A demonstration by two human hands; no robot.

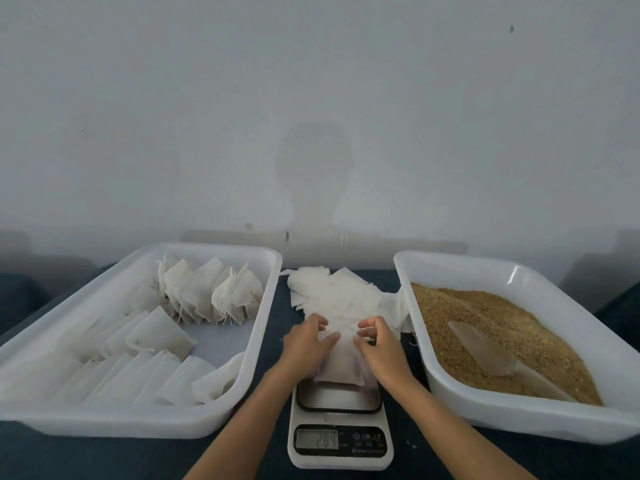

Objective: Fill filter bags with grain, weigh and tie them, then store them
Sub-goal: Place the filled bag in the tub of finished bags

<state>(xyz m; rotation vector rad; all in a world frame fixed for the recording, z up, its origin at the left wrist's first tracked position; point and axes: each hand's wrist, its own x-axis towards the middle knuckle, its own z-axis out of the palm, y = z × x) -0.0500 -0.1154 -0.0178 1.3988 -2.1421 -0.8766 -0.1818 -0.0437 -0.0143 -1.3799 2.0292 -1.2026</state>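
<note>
Dark tabletop: left tray already stores many tied bags, grain tray well stocked, empty bags remain; left hand and right hand pinch filled bag on scale, tying apparently pending.

Makeshift packing bench — trays, scale, bare wall.

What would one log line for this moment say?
hands: left hand and right hand hold filter bag | bag: on scale | step: tying
</note>
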